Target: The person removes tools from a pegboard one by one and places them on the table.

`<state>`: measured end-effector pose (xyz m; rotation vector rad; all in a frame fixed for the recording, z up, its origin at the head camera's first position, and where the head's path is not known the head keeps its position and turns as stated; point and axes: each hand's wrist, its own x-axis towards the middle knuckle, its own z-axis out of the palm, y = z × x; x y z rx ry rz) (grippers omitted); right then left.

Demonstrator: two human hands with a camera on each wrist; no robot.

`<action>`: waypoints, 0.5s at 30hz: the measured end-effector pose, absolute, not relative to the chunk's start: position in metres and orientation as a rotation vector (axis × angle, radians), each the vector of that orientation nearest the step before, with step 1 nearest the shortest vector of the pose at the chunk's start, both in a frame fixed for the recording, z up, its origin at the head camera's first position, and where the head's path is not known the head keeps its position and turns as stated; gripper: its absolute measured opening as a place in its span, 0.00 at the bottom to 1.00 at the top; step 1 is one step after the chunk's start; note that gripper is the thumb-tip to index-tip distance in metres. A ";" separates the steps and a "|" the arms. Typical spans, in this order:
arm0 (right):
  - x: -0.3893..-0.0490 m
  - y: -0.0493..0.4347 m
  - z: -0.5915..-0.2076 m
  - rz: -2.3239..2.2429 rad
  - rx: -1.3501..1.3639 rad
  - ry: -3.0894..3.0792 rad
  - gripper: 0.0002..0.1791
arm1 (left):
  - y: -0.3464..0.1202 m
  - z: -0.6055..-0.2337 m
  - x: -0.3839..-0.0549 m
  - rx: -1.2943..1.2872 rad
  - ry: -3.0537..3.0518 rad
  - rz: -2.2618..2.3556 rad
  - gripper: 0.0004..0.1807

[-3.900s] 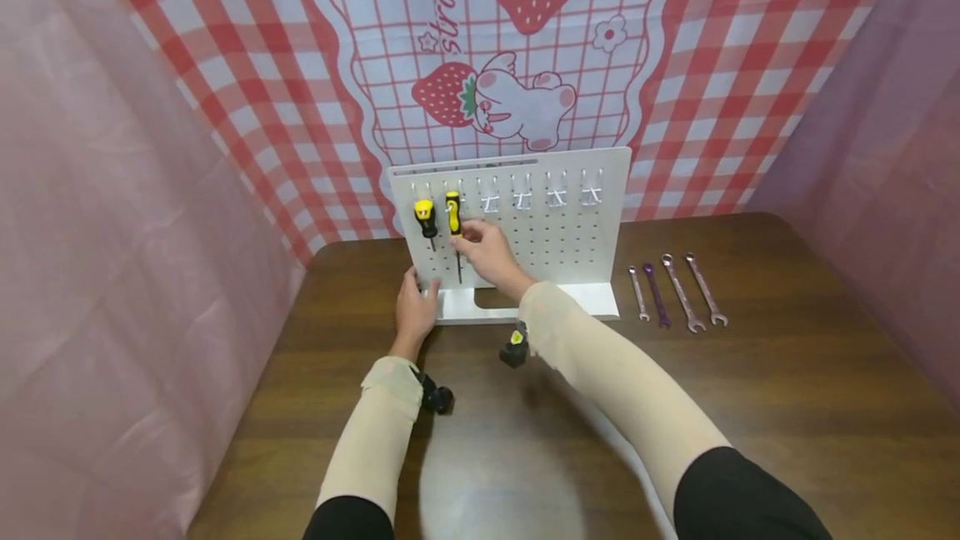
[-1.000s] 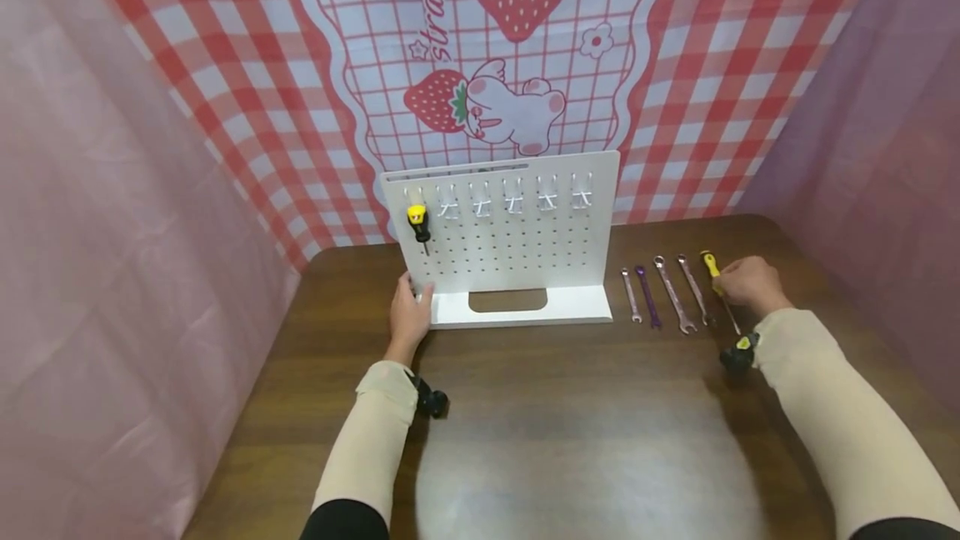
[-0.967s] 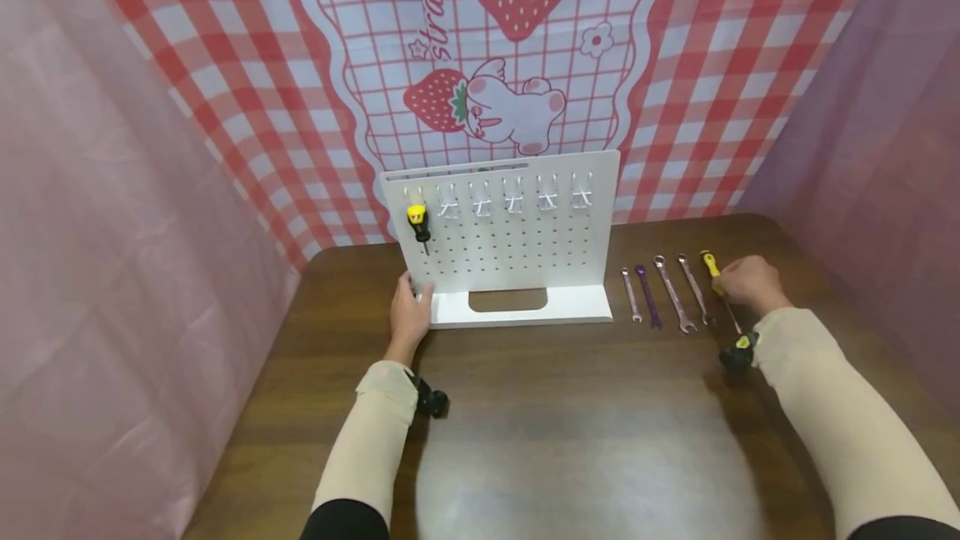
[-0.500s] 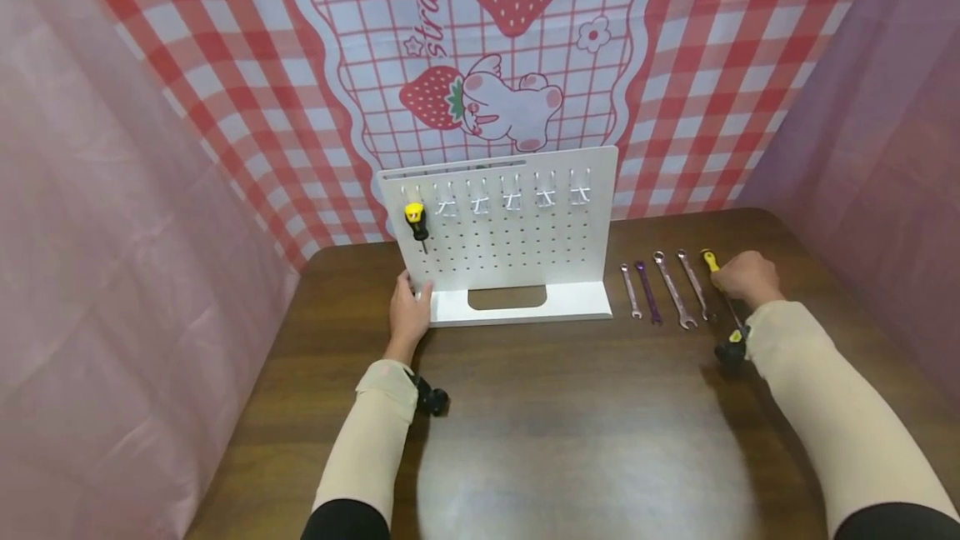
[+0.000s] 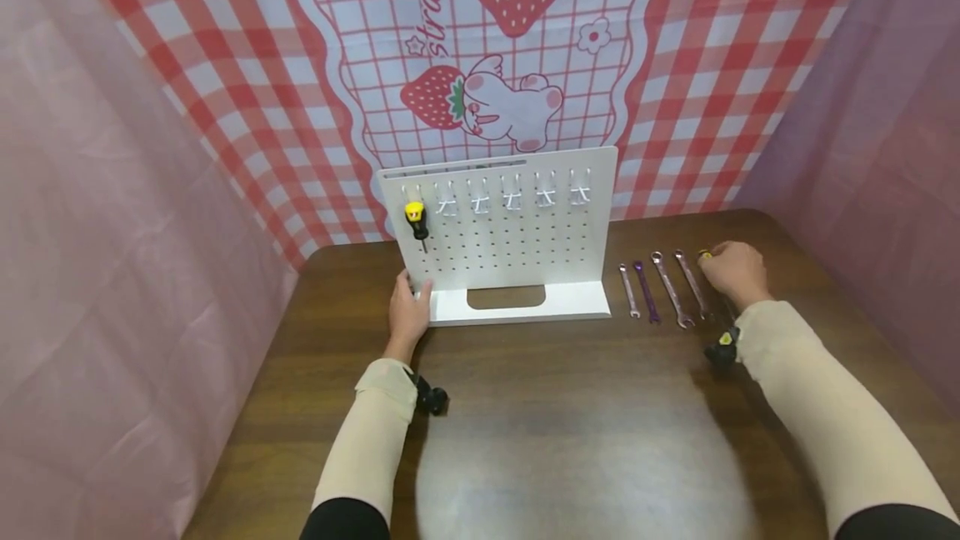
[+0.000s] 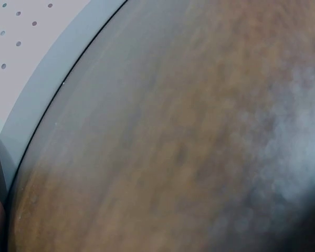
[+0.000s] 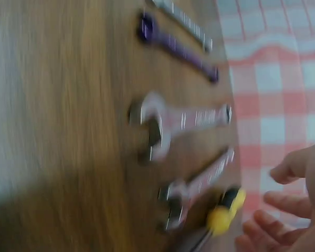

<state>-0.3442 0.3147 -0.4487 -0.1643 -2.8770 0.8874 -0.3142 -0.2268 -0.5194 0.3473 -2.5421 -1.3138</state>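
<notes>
My left hand (image 5: pixel 408 312) grips the lower left edge of a white pegboard (image 5: pixel 517 252), thumb in front. On the board's leftmost hook hangs a short yellow-and-black screwdriver (image 5: pixel 417 222), tip down. My right hand (image 5: pixel 737 271) is over the right part of the table. In the right wrist view its fingers are parted and hold nothing. Beside them lies a second yellow-and-black screwdriver (image 7: pixel 219 219), blurred; in the head view the hand covers most of it. To its left lie a silver wrench (image 5: pixel 691 283), a larger silver wrench (image 5: pixel 672 290), a purple wrench (image 5: pixel 647 292) and a small silver wrench (image 5: pixel 629 290).
Several bare wire hooks (image 5: pixel 512 194) line the top of the pegboard. The wooden table (image 5: pixel 570 423) extends toward me. Behind it hangs a red-and-white checked cloth (image 5: pixel 697 98), with pink curtains (image 5: pixel 127 232) at the sides.
The second screwdriver went from the pegboard to the table, right of the wrenches, in my right hand. That hand has since let go and shifted slightly up and left. My left hand stayed put.
</notes>
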 end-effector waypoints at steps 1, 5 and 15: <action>-0.345 0.306 -0.446 0.914 -0.150 -2.837 0.25 | -0.227 -0.519 -0.314 0.350 -2.541 -1.316 0.35; -0.346 0.266 -0.437 1.007 -0.036 -2.688 0.21 | -0.227 -0.519 -0.313 0.350 -2.544 -1.321 0.34; -0.332 0.152 -0.432 1.296 0.105 -2.378 0.09 | -0.227 -0.517 -0.314 0.348 -2.541 -1.315 0.34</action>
